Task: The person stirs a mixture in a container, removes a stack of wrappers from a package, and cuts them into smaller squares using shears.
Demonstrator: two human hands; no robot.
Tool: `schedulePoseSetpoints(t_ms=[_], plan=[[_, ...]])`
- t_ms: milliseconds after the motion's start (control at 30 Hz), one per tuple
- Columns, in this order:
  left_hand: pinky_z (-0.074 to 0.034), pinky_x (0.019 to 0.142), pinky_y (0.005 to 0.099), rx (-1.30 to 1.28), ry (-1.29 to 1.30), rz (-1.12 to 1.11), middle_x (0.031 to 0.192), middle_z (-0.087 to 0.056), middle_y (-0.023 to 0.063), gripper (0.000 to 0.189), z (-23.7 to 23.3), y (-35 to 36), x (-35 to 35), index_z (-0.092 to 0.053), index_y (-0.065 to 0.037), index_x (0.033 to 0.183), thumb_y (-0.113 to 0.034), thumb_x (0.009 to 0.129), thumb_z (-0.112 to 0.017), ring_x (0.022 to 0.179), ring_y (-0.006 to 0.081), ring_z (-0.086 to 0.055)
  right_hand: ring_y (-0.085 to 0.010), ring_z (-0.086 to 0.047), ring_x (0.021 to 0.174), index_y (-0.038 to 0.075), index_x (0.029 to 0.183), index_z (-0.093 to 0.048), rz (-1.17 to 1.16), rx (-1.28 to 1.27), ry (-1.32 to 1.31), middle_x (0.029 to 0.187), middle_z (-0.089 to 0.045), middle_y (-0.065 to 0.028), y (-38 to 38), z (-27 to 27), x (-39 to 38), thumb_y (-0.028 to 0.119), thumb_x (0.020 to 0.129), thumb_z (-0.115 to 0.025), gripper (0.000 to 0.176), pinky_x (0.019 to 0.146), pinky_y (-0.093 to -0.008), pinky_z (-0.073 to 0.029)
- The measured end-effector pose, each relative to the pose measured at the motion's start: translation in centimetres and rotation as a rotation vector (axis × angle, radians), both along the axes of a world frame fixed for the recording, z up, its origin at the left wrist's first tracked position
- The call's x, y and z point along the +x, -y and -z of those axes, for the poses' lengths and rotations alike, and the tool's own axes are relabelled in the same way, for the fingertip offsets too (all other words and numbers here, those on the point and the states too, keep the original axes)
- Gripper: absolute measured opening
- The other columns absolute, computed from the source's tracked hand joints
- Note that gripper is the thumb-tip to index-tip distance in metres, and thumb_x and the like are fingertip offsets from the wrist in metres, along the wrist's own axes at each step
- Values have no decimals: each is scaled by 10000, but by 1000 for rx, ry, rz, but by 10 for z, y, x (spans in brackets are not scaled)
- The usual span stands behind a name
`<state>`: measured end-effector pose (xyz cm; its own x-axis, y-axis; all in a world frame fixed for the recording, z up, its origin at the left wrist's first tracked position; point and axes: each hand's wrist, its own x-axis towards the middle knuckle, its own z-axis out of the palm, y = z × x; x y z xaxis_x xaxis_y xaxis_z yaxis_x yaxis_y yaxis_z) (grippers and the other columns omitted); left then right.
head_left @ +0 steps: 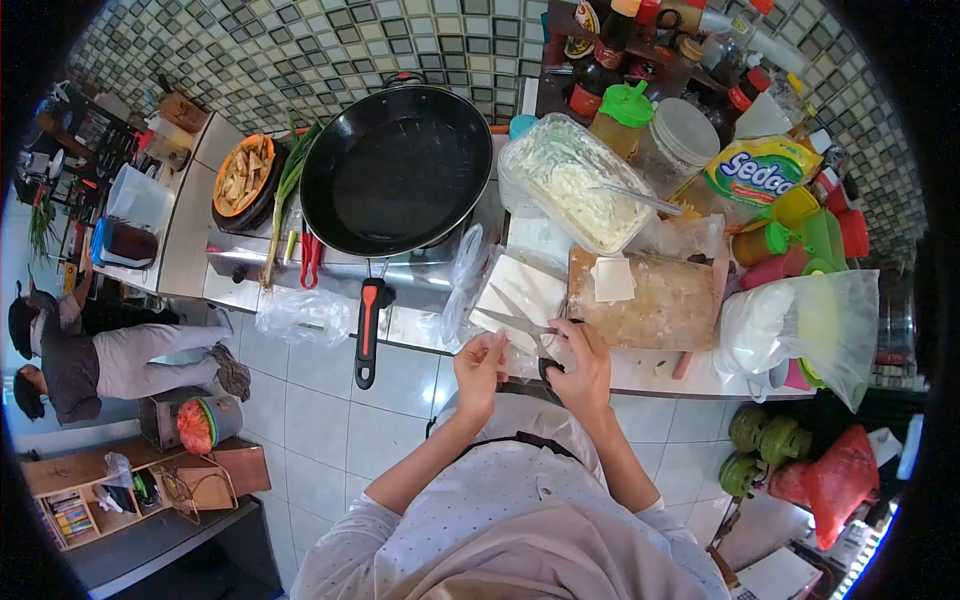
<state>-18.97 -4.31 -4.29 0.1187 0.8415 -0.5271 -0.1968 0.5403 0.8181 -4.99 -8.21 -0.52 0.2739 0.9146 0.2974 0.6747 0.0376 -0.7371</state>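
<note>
My right hand (582, 372) is closed around the black handles of a pair of scissors (524, 325). The scissor blades are apart and point left, across the lower end of a clear packet of white square wrappers (520, 287). At that same end, the fingertips of my left hand (478, 372) are pinched together on the packet's edge; the exact grip is partly hidden. Just right of the packet, a single white square wrapper (612, 279) lies on a floury wooden board (660, 320). Behind them stands a plastic tub of pale mixture (565, 170) with a spoon (640, 199) in it.
A large black frying pan (395, 170) sits on the stove, its handle (368, 335) jutting past the counter edge. Red tongs (311, 262), spring onions (288, 190) and a bowl of brown pieces (244, 176) are left. Bottles and bags (755, 330) crowd the right. People (110, 360) stand far left.
</note>
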Motion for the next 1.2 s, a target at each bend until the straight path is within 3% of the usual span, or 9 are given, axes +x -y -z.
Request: schedulePoseSetpoints(t_ms=[100,167,400,467,600,967,1200], plan=[[-435,460,198,-46,16,-42,728,-565,0,170,-2,1,0,-597,-40,822,-205,853,-580,656,58,-507,-258,-531,794,93,1004,-560,-1,-64,41,842,-555,-73,6,-1,-7,-23,488,-628,533,713,-354,-404],[-507,582,248,-55,115,-22,823,-565,28,105,2,2,-5,-577,-47,872,-140,846,-536,734,103,-555,-249,-531,798,98,1006,-560,-35,-31,105,842,-555,-65,8,2,-9,-20,488,-631,536,705,-359,-397],[-541,664,304,-30,143,6,857,-562,43,102,-1,0,-12,-549,-29,865,-123,856,-509,810,124,-559,-240,-545,807,103,1009,-563,-24,-74,25,849,-564,-64,14,4,-6,-33,485,-627,545,690,-347,-395],[-539,681,305,-37,164,51,853,-560,44,110,1,-2,-15,-540,-35,833,-139,863,-515,802,125,-559,-255,-548,758,59,1005,-558,-18,-49,21,833,-561,-91,13,3,-4,-73,496,-577,526,699,-333,-413],[-533,673,293,-32,245,1,824,-559,42,130,1,0,-16,-535,-47,818,-168,864,-533,792,116,-554,-245,-555,809,93,1012,-563,-5,-57,20,858,-578,-68,14,3,-1,-50,487,-615,546,686,-346,-402],[-487,534,218,-68,137,73,733,-601,52,150,-2,-3,-15,-584,-24,844,-167,863,-543,617,108,-583,-273,-519,822,79,1034,-544,19,-13,53,868,-528,-98,19,12,-13,-8,486,-629,561,696,-374,-375],[-468,593,213,-56,212,202,806,-624,44,149,3,-5,-27,-588,-33,892,-170,862,-535,689,112,-595,-272,-470,829,106,1032,-537,143,95,165,875,-466,-86,10,38,-39,24,476,-650,573,722,-384,-336]])
